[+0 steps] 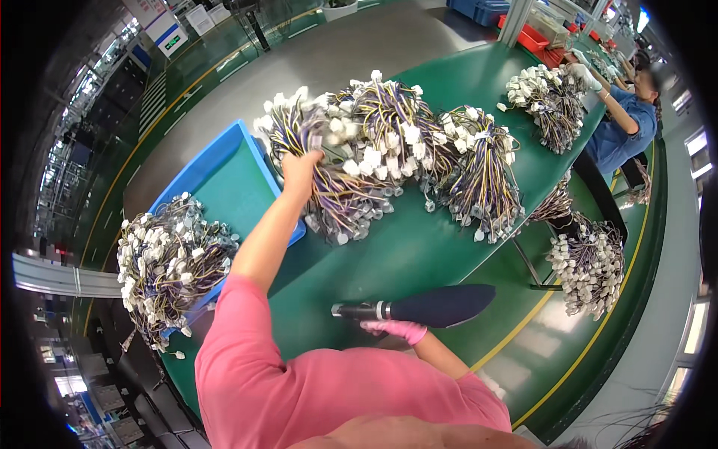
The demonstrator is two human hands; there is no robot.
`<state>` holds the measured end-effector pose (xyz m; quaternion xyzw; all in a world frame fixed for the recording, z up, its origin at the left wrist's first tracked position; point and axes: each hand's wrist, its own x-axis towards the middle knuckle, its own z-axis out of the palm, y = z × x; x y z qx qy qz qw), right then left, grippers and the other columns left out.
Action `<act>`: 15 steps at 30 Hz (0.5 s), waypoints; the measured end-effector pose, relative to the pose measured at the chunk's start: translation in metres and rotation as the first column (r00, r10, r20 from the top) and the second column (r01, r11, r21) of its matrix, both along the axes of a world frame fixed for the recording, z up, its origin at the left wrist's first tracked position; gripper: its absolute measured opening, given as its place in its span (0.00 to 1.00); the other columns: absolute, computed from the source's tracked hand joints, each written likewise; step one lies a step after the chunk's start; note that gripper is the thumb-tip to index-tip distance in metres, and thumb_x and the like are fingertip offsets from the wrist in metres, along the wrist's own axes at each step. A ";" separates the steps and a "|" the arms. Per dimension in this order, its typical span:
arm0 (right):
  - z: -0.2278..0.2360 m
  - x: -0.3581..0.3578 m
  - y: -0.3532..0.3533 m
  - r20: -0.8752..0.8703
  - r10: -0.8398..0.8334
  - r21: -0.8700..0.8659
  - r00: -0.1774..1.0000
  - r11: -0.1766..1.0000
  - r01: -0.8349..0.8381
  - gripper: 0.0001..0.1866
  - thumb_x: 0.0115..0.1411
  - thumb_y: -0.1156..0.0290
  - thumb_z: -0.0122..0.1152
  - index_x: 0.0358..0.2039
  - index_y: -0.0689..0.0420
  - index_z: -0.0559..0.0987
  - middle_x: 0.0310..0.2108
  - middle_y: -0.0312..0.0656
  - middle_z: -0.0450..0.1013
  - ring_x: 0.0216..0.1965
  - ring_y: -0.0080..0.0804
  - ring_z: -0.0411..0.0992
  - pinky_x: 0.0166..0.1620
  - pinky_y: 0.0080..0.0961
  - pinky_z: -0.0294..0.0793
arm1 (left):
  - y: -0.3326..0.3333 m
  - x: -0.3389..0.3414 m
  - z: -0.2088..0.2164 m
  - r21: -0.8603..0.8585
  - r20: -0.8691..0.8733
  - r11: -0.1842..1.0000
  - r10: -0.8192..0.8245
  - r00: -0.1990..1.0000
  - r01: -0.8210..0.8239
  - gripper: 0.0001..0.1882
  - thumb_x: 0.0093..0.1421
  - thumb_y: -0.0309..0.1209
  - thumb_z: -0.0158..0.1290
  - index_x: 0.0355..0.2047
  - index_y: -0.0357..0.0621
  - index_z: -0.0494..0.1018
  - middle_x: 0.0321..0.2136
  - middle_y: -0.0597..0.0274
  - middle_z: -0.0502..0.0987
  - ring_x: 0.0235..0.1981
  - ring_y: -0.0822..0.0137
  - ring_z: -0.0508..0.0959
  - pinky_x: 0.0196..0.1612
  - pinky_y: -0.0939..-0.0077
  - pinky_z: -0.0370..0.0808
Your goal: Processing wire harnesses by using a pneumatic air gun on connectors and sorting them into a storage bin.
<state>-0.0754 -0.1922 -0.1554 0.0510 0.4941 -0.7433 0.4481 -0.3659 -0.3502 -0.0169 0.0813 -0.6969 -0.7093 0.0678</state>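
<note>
My bare left hand (299, 172) is closed round a bundle of wire harnesses (329, 187) with white connectors, at the left end of a row of such bundles. Some connectors above the hand are blurred. My right hand (396, 330), in a pink glove, is low at the near side of the green table (359, 269), its fingers stretched to the left. Right beside it is a long dark object (441, 305) with a black and silver cylindrical end; whether the hand touches it I cannot tell. More harness bundles (482, 172) lie to the right.
A blue tray (258, 161) stands at the left, with a heap of harnesses (176, 262) over its near end. Another bundle (550, 105) lies at the far right, near a co-worker in blue (624, 127) wearing gloves. More harnesses (587, 262) hang below the table's right edge.
</note>
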 end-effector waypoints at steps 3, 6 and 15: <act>0.004 0.002 -0.002 0.072 -0.011 -0.026 0.997 1.000 0.013 0.10 0.54 0.69 0.59 0.36 0.58 0.76 0.26 0.30 0.71 0.24 0.12 0.66 0.26 0.11 0.66 | 0.003 0.076 0.022 -0.103 -0.373 0.985 -0.167 0.913 0.138 0.19 0.48 0.22 0.55 0.42 0.37 0.67 0.36 0.62 0.73 0.34 0.70 0.73 0.36 0.77 0.71; 0.031 0.003 0.002 -0.047 -0.101 0.003 0.994 0.995 0.102 0.10 0.55 0.68 0.58 0.37 0.57 0.73 0.26 0.30 0.69 0.25 0.16 0.66 0.29 0.14 0.66 | -0.049 0.092 -0.052 0.449 -0.427 0.829 -0.129 0.895 0.334 0.19 0.49 0.24 0.55 0.43 0.35 0.68 0.39 0.57 0.73 0.34 0.66 0.74 0.42 0.74 0.71; 0.000 0.008 0.004 -0.084 -0.218 0.211 0.972 0.950 0.231 0.15 0.51 0.53 0.62 0.24 0.52 0.74 0.19 0.27 0.66 0.17 0.15 0.61 0.20 0.15 0.60 | -0.163 0.201 -0.040 0.831 0.200 0.530 -0.568 0.798 0.168 0.11 0.59 0.38 0.44 0.35 0.45 0.66 0.28 0.62 0.69 0.29 0.67 0.69 0.31 0.65 0.70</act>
